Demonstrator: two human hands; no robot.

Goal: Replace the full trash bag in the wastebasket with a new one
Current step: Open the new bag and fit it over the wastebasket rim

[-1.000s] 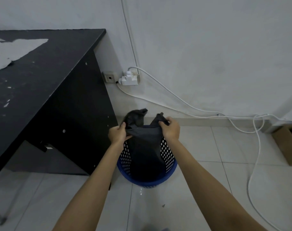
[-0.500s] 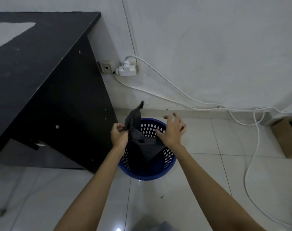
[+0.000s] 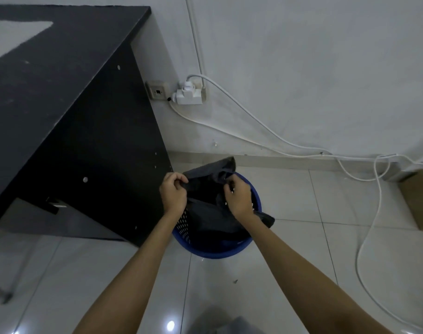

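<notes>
Blue perforated wastebasket (image 3: 216, 247) on tiled floor (image 3: 290, 249) beside black bench (image 3: 61, 116); left hand (image 3: 173, 192) and right hand (image 3: 238, 197) each pinching black trash bag (image 3: 205, 186) above its rim.

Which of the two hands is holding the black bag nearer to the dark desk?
The left hand, pinching the bag edge beside the desk. The right hand grips it farther over the basket.

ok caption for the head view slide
Both hands, left hand and right hand, hold a black bag over a blue basket.
</notes>
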